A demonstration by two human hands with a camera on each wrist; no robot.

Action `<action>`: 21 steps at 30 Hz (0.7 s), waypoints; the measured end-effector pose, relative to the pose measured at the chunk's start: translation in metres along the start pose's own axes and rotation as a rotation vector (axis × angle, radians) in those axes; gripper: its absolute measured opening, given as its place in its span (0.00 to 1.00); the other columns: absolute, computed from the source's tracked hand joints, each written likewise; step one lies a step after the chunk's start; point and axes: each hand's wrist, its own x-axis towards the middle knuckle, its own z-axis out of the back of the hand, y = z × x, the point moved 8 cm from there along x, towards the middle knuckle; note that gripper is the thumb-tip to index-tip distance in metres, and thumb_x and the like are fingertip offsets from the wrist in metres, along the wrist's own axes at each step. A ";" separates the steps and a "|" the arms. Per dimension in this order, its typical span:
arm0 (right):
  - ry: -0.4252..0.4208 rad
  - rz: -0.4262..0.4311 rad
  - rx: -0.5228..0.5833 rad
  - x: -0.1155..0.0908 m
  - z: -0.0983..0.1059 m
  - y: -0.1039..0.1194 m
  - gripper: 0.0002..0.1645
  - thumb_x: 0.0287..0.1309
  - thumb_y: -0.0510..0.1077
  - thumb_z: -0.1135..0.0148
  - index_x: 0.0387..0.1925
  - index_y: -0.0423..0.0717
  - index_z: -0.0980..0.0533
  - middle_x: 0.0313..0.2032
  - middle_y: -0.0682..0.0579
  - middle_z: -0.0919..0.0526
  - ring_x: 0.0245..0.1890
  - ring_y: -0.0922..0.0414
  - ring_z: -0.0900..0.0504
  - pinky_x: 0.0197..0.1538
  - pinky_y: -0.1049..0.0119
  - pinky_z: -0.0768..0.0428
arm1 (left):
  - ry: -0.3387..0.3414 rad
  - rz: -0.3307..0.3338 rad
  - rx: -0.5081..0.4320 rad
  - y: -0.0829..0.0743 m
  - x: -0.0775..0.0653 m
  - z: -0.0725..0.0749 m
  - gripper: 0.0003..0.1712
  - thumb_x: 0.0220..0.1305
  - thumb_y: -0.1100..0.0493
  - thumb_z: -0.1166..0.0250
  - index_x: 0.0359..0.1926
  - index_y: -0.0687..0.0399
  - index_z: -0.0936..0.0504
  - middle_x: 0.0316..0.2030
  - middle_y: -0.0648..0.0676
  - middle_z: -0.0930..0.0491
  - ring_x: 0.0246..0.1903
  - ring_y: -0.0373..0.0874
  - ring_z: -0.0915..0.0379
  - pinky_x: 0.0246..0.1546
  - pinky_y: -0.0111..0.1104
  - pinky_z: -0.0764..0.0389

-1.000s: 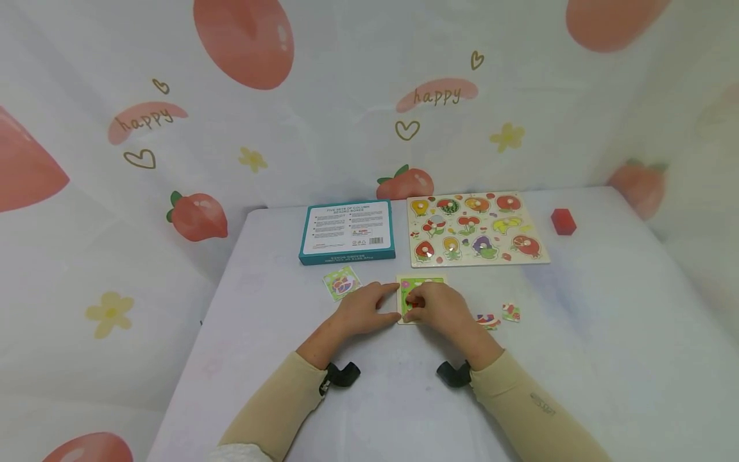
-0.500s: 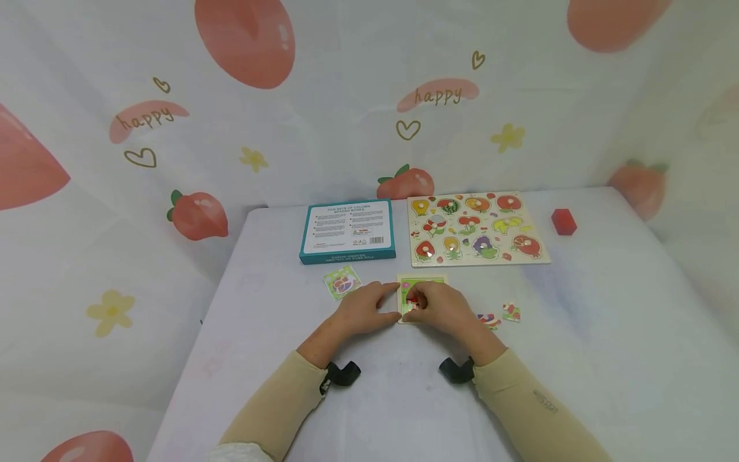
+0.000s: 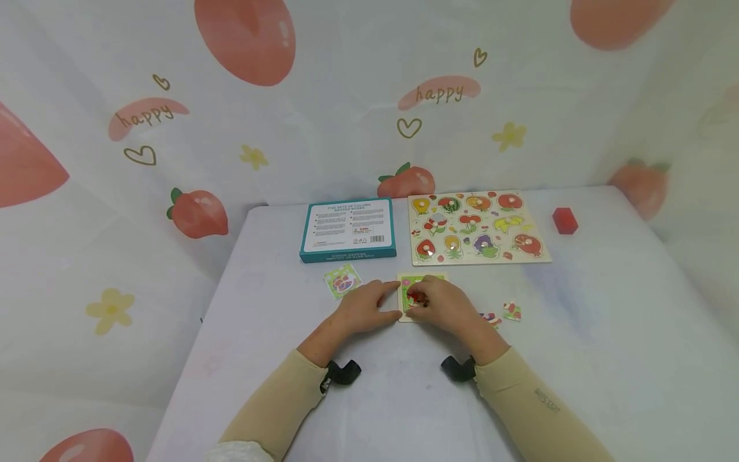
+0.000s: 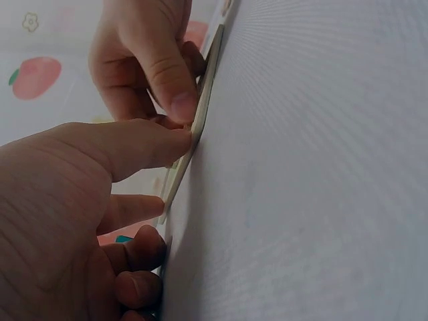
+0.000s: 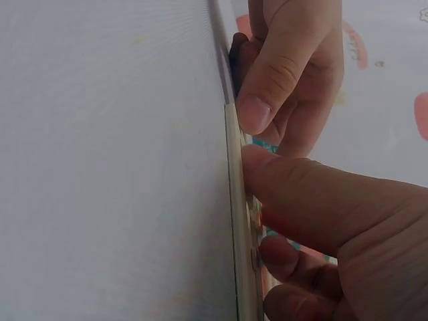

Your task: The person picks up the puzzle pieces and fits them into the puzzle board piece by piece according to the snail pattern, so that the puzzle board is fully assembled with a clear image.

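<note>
A small square jigsaw board [image 3: 406,307] with a pale wooden rim and green picture lies flat on the table. My left hand [image 3: 364,309] rests thumb and index finger, spread and fairly straight, at the board's left corners. In the left wrist view its other fingers are curled beside the board edge [image 4: 208,77]. My right hand [image 3: 444,303] is over the board, pinching a red puzzle piece [image 3: 417,297] between thumb and fingers, mostly hidden by them. In the right wrist view the right thumb [image 5: 294,187] tip lies right at the board's top face.
Two loose puzzle pieces, one [image 3: 512,311] farther right, lie beside the right wrist. A small picture card [image 3: 343,280] sits left of the board. Behind stand a teal box [image 3: 348,230], a fruit peg puzzle [image 3: 479,229] and a red block [image 3: 564,221].
My right fingers shift slightly over the board, turning the red piece a little. The left hand stays at the board's left side.
</note>
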 end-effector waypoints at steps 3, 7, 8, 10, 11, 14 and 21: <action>0.006 0.006 -0.017 0.000 0.000 0.001 0.24 0.51 0.52 0.19 0.45 0.44 0.15 0.33 0.57 0.25 0.31 0.59 0.27 0.37 0.63 0.25 | 0.005 0.000 -0.007 0.000 0.000 0.000 0.39 0.67 0.41 0.33 0.75 0.45 0.30 0.32 0.48 0.30 0.33 0.41 0.34 0.31 0.34 0.35; 0.015 -0.008 -0.035 -0.001 0.005 0.001 0.25 0.50 0.54 0.19 0.44 0.44 0.16 0.36 0.56 0.24 0.34 0.58 0.26 0.41 0.61 0.23 | 0.007 0.002 -0.006 -0.001 0.000 0.000 0.39 0.67 0.41 0.33 0.75 0.46 0.30 0.32 0.48 0.30 0.33 0.41 0.34 0.31 0.34 0.35; 0.028 -0.017 -0.035 -0.002 0.007 0.001 0.25 0.50 0.54 0.19 0.44 0.45 0.16 0.36 0.56 0.24 0.34 0.58 0.26 0.41 0.61 0.22 | 0.006 0.002 -0.006 -0.001 0.000 0.000 0.39 0.67 0.41 0.33 0.75 0.45 0.30 0.32 0.48 0.30 0.33 0.41 0.34 0.31 0.34 0.35; 0.068 -0.042 -0.028 -0.004 0.010 -0.001 0.24 0.49 0.53 0.19 0.43 0.45 0.17 0.35 0.57 0.23 0.35 0.57 0.25 0.43 0.60 0.22 | 0.004 -0.001 0.000 -0.002 0.000 0.000 0.39 0.66 0.41 0.33 0.75 0.45 0.30 0.32 0.48 0.30 0.33 0.40 0.34 0.31 0.33 0.35; 0.099 -0.057 -0.023 -0.005 0.011 -0.002 0.23 0.49 0.52 0.19 0.43 0.45 0.17 0.34 0.57 0.22 0.34 0.57 0.25 0.43 0.60 0.22 | 0.004 -0.003 0.001 -0.002 0.000 0.000 0.39 0.66 0.41 0.33 0.75 0.45 0.30 0.32 0.48 0.30 0.33 0.40 0.34 0.31 0.33 0.35; 0.182 -0.093 -0.004 -0.009 0.012 -0.003 0.20 0.49 0.50 0.19 0.42 0.47 0.16 0.31 0.57 0.21 0.33 0.57 0.25 0.43 0.60 0.24 | -0.001 -0.009 0.003 -0.002 0.001 0.000 0.39 0.66 0.41 0.32 0.75 0.45 0.30 0.32 0.48 0.31 0.32 0.40 0.35 0.30 0.33 0.35; 0.126 -0.012 -0.024 -0.004 0.009 0.007 0.22 0.53 0.50 0.20 0.46 0.44 0.15 0.35 0.57 0.21 0.35 0.58 0.25 0.43 0.61 0.23 | -0.002 -0.002 0.007 -0.002 0.000 0.002 0.40 0.66 0.42 0.32 0.75 0.45 0.30 0.31 0.49 0.31 0.32 0.41 0.35 0.30 0.33 0.36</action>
